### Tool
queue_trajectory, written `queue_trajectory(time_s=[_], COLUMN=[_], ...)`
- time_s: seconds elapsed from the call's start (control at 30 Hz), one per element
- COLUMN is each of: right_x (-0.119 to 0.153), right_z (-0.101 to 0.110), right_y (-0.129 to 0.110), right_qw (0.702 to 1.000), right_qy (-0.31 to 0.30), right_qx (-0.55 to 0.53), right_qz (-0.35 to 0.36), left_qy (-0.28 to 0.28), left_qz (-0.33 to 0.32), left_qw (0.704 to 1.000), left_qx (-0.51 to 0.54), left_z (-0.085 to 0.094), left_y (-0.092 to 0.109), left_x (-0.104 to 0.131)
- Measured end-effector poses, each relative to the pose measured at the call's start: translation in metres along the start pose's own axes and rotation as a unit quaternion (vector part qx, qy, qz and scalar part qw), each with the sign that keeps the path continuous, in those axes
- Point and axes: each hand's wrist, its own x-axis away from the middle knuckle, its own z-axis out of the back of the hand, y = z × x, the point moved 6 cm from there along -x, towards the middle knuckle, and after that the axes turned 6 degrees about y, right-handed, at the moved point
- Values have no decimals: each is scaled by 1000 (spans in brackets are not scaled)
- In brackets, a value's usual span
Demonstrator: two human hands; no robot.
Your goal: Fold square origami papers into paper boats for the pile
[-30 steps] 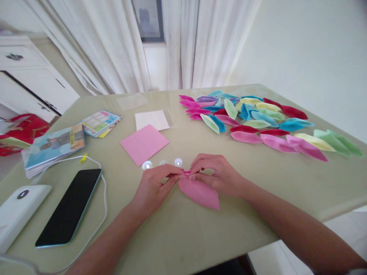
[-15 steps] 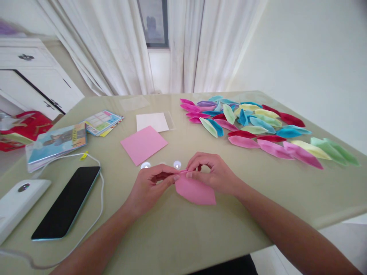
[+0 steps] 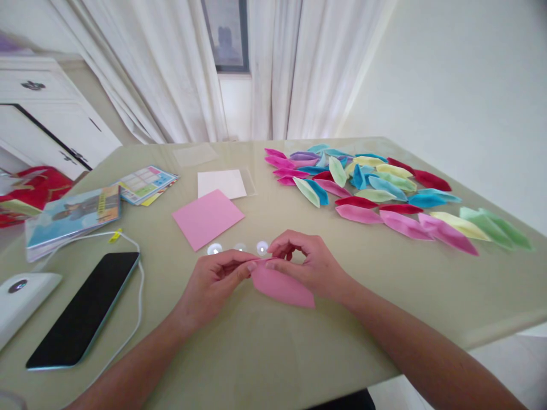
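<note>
- One pink, partly folded paper piece with a pointed lower right corner (image 3: 282, 286), held near the front middle of the bench (image 3: 265, 353); whether its underside touches the surface, cannot tell.
- Left hand (image 3: 209, 287): thumb and forefinger pinching the left end of its upper edge.
- Right hand (image 3: 314, 265): thumb on the near face, forefinger curled behind the same edge; exact contact hidden by the fingers.
- Handling, my judgement: left pinch best kept steady as an anchor while the right thumb runs the crease outward. Light, even pressure; edges matched before flattening, since thin paper will likely keep a skewed line. Lower flap best left loose, so no stray fold sets in.
- Just beyond the hands: small round bright spots on the surface (image 3: 262, 247), objects or reflections, unsure.
- Farther, to the left: flat pink square paper sheet (image 3: 208, 220), its far corner near a white rectangular sheet (image 3: 221, 184).
- Far right: many pointed, folded paper pieces in pink, red, blue, green and yellow (image 3: 359, 214), well apart from the hands.
- Left side: black-screened phone (image 3: 85, 310), white cable looping around it (image 3: 141, 285).
</note>
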Motion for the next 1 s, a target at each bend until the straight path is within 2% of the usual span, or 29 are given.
queue_trajectory(time_s=[0.1, 0.2, 0.33, 0.57, 0.7, 0.83, 1.0], right_x=[0, -1, -1, -1, 0, 2, 1], right_z=[-2, 0, 2, 1, 1, -1, -1], right_y=[1, 1, 4, 3, 1, 1, 6], right_qw=[1000, 1000, 1000, 998, 999, 998, 997], right_qy=[-26, -9, 5, -14, -4, -16, -24], right_qx=[16, 8, -19, -36, -21, -20, -29], right_qz=[-5, -7, -17, -43, -41, -50, -60], left_qy=[2, -23, -69, -51, -12, 20, 28], left_qz=[12, 42, 55, 29, 0, -53, -70], left_qw=[1000, 996, 996, 998, 1000, 997, 994], left_qx=[27, 76, 29, 3, 20, -46, -85], left_z=[-1, -8, -15, -11, -8, -2, 0], left_y=[-3, -9, -11, -8, 0, 11, 10], left_x=[1, 4, 10, 9, 9, 11, 13])
